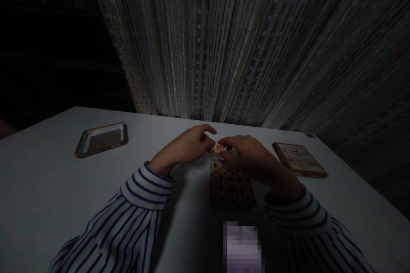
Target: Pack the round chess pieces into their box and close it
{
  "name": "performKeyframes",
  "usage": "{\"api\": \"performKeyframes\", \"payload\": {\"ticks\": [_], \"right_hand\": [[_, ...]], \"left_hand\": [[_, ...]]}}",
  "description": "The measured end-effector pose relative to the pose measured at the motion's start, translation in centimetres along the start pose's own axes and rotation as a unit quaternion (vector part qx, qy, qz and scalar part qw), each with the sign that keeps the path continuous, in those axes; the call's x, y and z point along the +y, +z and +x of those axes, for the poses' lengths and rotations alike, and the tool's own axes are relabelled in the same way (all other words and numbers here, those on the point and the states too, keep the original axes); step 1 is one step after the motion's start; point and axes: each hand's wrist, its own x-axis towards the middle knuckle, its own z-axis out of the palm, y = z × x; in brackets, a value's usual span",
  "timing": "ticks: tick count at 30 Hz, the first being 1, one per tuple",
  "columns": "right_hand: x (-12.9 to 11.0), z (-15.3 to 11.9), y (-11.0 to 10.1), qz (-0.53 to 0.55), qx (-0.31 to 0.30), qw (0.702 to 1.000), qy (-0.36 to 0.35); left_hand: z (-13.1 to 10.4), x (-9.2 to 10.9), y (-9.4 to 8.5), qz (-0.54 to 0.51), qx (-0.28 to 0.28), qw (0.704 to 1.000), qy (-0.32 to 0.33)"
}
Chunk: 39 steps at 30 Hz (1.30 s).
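A round xiangqi piece (218,148) with a red character on its pale face is held above the table. My right hand (246,153) pinches it at its right edge between thumb and fingers. Just to its left is my left hand (192,143), its index finger and thumb apart; the fingertips are close to the piece, and I cannot tell whether they touch it. Below my hands lies a box of xiangqi pieces (230,184), filled with several rows of round discs, some with red and some with dark characters. My right hand hides its upper right corner.
An upturned box lid or shallow tray (125,137) lies at the left on the white table (48,179). At the right rests a flat box with a printed cover (300,160). A string curtain (205,51) hangs behind the table's far edge. A pixelated patch covers the bottom middle.
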Motion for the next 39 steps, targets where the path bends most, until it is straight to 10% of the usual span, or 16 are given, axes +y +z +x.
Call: {"api": "performKeyframes", "payload": {"ticks": [21, 39], "right_hand": [[0.9, 0.1, 1.2, -0.078, -0.094, 0.992, 0.008], [1.0, 0.3, 3.2, -0.132, -0.155, 0.979, -0.001]], "left_hand": [[-0.4, -0.4, -0.3, 0.339, -0.004, 0.941, 0.000], [-0.6, -1.2, 0.2, 0.395, -0.049, 0.917, -0.026]]}}
